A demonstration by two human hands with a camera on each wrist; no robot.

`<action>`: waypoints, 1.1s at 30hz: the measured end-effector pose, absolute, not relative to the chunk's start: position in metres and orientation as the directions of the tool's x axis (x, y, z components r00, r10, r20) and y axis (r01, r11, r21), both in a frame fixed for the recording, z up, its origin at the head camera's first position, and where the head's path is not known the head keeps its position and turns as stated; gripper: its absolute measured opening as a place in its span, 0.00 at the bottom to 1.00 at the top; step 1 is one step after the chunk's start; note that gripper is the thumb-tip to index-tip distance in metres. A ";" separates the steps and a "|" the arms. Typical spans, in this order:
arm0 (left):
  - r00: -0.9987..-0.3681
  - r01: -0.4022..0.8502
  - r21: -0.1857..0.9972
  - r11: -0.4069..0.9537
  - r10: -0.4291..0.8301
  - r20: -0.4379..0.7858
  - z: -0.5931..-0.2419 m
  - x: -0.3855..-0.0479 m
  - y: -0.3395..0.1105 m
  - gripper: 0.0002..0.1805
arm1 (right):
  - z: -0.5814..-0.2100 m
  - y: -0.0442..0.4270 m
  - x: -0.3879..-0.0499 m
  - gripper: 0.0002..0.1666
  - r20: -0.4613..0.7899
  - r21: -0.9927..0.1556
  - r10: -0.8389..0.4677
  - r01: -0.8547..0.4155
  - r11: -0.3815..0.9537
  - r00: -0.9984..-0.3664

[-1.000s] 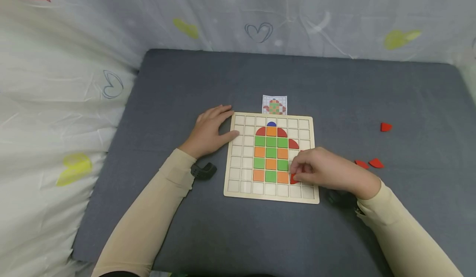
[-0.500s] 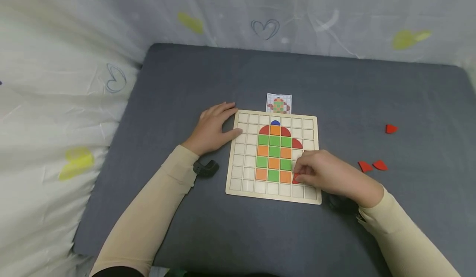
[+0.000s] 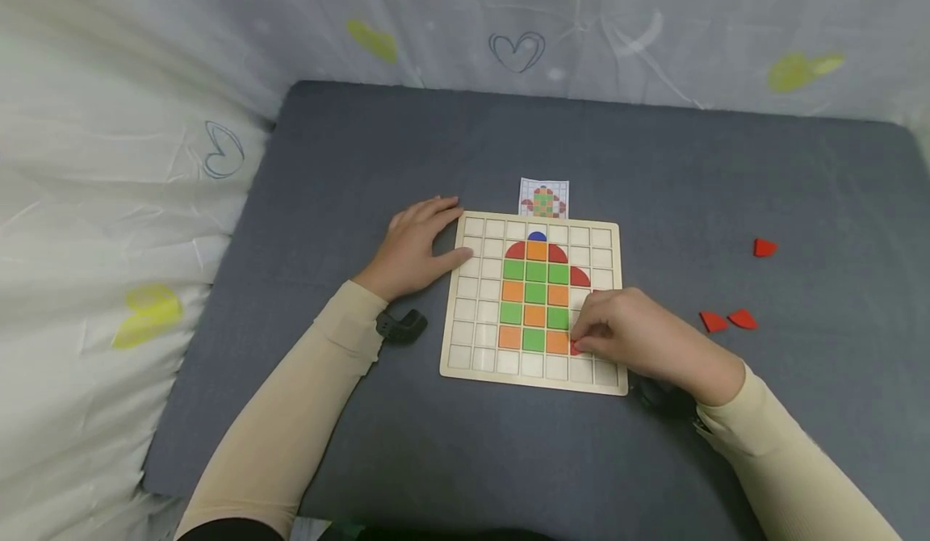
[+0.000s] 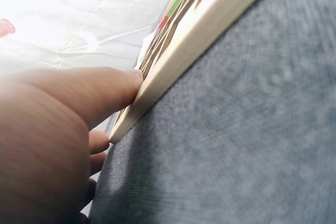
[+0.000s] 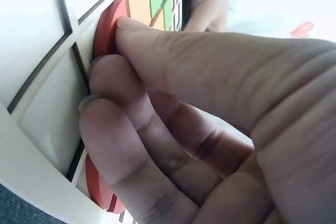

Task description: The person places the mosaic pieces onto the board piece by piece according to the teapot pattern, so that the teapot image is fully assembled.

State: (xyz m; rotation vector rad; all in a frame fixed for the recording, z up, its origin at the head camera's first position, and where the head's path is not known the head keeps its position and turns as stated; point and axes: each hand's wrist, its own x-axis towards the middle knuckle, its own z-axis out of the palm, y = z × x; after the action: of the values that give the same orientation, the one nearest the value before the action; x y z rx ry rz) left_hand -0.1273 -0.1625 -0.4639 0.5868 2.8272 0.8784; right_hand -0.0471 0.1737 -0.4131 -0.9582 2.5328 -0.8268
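Observation:
A wooden grid board (image 3: 461,355) lies on the table with orange, green, red and blue tiles set in its cells. My right hand (image 3: 635,335) pinches a red quarter-circle tile (image 5: 111,30) between thumb and index finger, low on the board, just right of the lowest orange tile (image 3: 557,341). That red tile is partly hidden by the fingers. Further right on the board, another red tile (image 5: 98,184) shows below those fingers in the right wrist view. My left hand (image 3: 412,246) rests at the board's upper left corner, thumb on the rim, other fingers extended along the edge.
A small printed pattern card (image 3: 544,199) sticks out behind the board's far edge. Several loose red tiles lie to the right, one (image 3: 764,248) farther back and a pair (image 3: 714,322) nearer. A white patterned curtain (image 3: 450,24) stands behind the grey table (image 3: 407,137).
The red tile under my right fingers has turned a little and less of it shows. My left hand stays at the board's corner. The head view has shifted slightly.

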 end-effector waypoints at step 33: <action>-0.918 0.323 0.572 0.754 0.398 -0.006 -0.462 -0.127 -0.163 0.39 | -0.386 0.291 -0.067 0.17 -0.195 -0.448 -0.320 -0.206 0.870 -0.927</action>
State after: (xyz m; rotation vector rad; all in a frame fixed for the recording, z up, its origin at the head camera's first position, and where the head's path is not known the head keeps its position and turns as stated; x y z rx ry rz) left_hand -0.1269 -0.1627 -0.4623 0.5825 2.8221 0.8851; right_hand -0.0672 0.2907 -0.3857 -0.3979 2.7791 -0.6237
